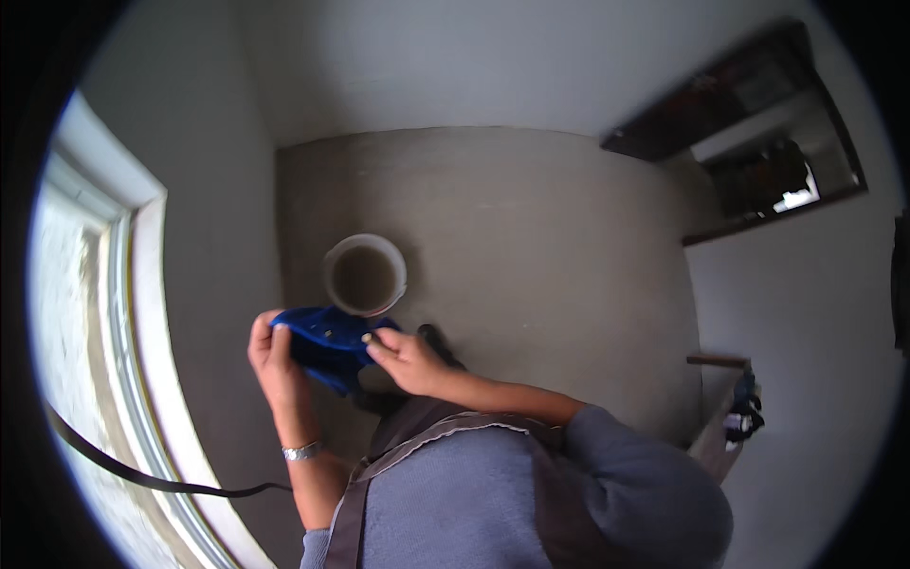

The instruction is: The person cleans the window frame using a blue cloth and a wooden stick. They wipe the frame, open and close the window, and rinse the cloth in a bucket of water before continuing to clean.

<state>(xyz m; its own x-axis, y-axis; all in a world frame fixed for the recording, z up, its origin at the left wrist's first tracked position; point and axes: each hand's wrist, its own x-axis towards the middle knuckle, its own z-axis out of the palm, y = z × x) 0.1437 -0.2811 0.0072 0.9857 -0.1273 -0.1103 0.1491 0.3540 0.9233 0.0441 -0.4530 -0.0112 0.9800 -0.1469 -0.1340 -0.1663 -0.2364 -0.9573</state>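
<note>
A blue cloth (pixel 334 338) is stretched between my two hands, its lower part hanging down. My left hand (pixel 274 352) pinches its left end with thumb and fingers. At the right end my right hand (pixel 409 359) grips the cloth, and a small pale spot shows by the thumb tip; what it is I cannot tell. Just beyond the cloth, a white plastic bucket (pixel 400 267) stands on the floor with murky brownish water (pixel 364 277) inside. The cloth overlaps the near edge of the bucket in this view.
A bright window (pixel 142 284) runs along the left wall, with a dark strap or cable (pixel 170 486) crossing in front. A dark door (pixel 711 99) stands open at the upper right. A ledge-like wooden piece (pixel 718 360) with small items is at the right. Dark shoes show below me.
</note>
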